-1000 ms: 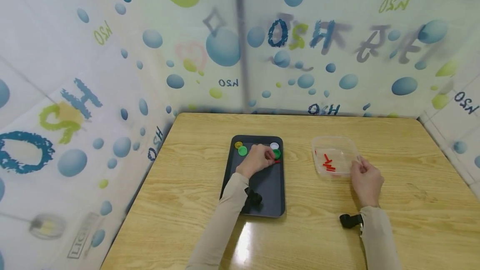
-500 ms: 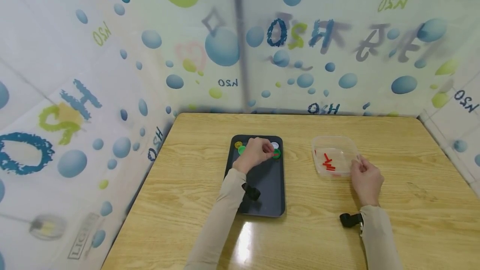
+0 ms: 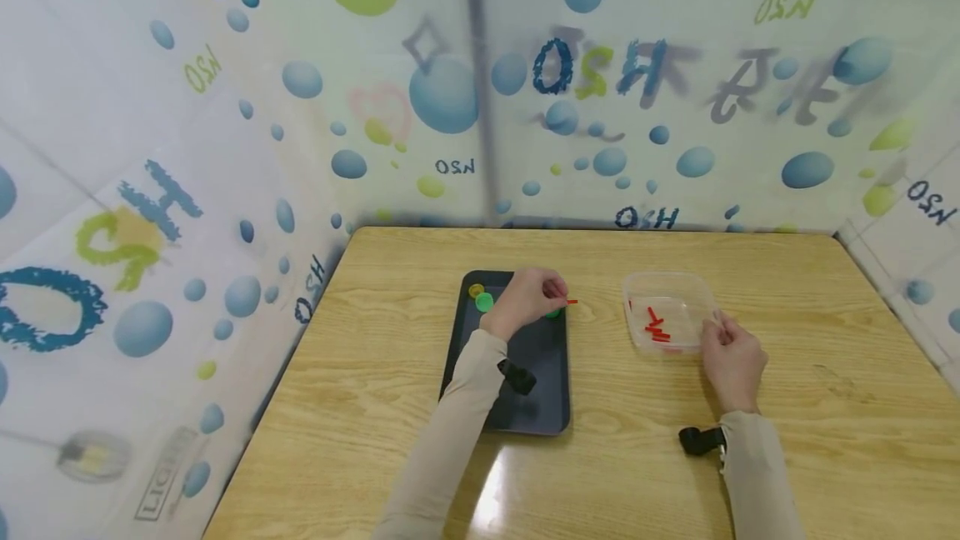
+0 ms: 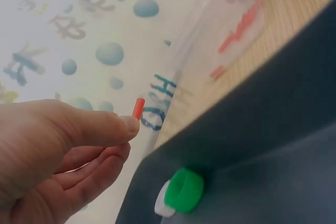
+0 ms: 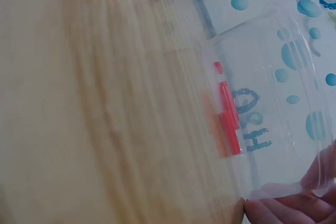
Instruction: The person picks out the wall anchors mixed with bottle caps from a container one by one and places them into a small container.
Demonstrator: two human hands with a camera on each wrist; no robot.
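Observation:
My left hand (image 3: 527, 300) pinches a short red stick (image 4: 138, 108) between thumb and finger, held over the right edge of the dark tray (image 3: 528, 407). Below it in the left wrist view are a green bottle cap (image 4: 185, 190) and a white cap (image 4: 164, 203), side by side in the tray. A light green cap (image 3: 484, 302) and a yellow cap (image 3: 476, 290) lie at the tray's far left corner. My right hand (image 3: 735, 361) grips the near right corner of a clear plastic container (image 3: 670, 283). Several red sticks (image 5: 229, 121) lie inside that container.
Both things rest on a wooden table (image 3: 630, 432), the container to the right of the tray with a gap between them. A printed curtain (image 3: 652, 132) stands behind the table's far edge.
My left hand rose from beside the green cap and moved right, carrying the red stick past the tray's right edge. The right hand and container stayed in place.

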